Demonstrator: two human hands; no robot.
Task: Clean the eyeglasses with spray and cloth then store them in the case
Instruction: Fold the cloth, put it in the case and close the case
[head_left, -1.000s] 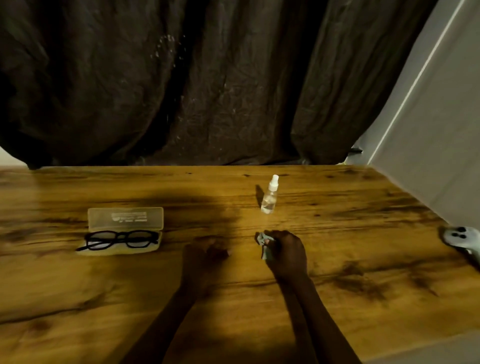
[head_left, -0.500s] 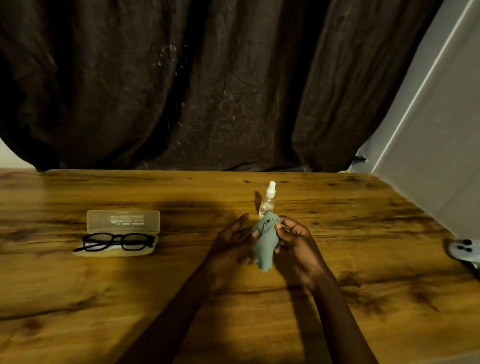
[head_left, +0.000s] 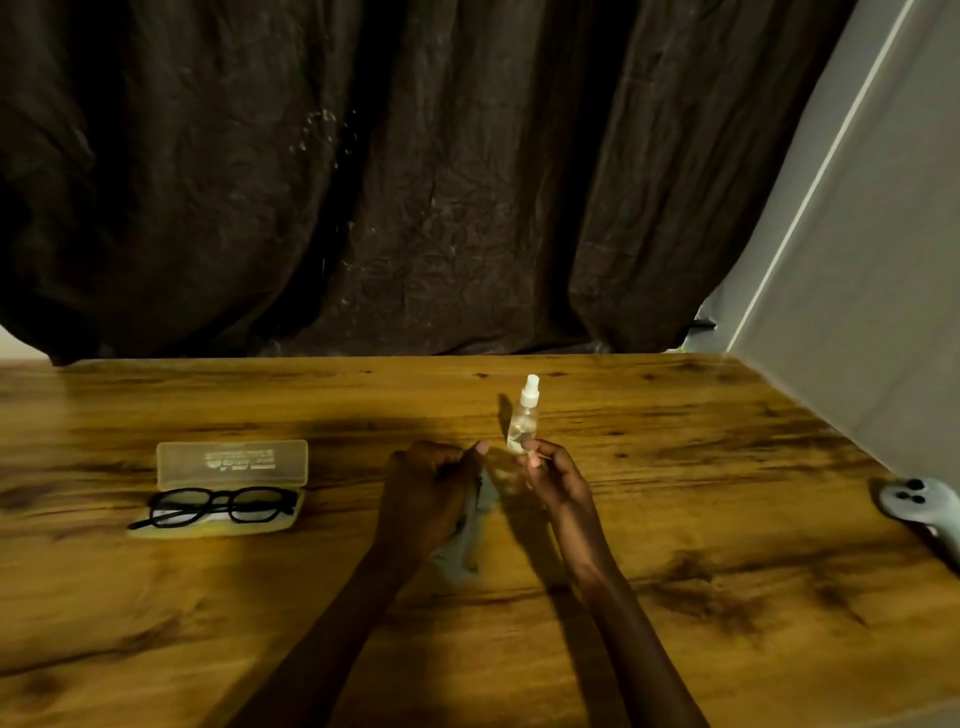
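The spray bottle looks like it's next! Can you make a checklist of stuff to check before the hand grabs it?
1. Spray bottle upright on the table: ok.
2. Right hand free to take it: ok, fingers are open right beside the bottle, nothing in them.
3. Cloth safe in the left hand: ok, it hangs from a shut grip.
4. Glasses ready to pick up: ok, lying in the open case.
5. Liquid left in the bottle: cannot tell, too small and dim.
6. Nozzle facing the right way: cannot tell.
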